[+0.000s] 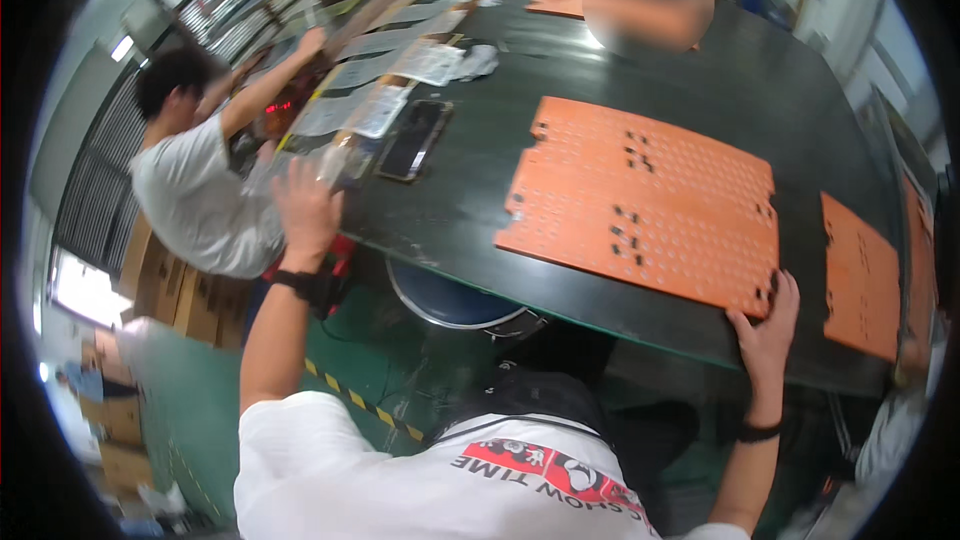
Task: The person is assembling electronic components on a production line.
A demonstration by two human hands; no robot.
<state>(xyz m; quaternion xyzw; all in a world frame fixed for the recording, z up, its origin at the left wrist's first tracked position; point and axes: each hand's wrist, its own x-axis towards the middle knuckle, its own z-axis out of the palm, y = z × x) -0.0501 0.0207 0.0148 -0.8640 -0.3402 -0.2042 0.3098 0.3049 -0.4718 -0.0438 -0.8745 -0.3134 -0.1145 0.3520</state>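
Note:
An orange perforated panel (690,211) lies on the dark table in front of me, with rows of small holes, notched ends and black pieces set in it. My right hand (768,328) grips its near right corner, thumb on the near edge and fingers along the right end. Out to the left, my left hand (307,210) is raised with its fingers stretched out, slightly blurred. Its fingertips are beside a clear plastic bag (327,164) at the table's left edge; whether they touch it I cannot tell.
A phone (415,140) lies on the dark table (470,212), near sheets in clear plastic (432,62). Another orange panel (860,275) is at the right. A co-worker (205,170) sits at the left, another is across the table. A round blue stool (450,298) stands below the near edge.

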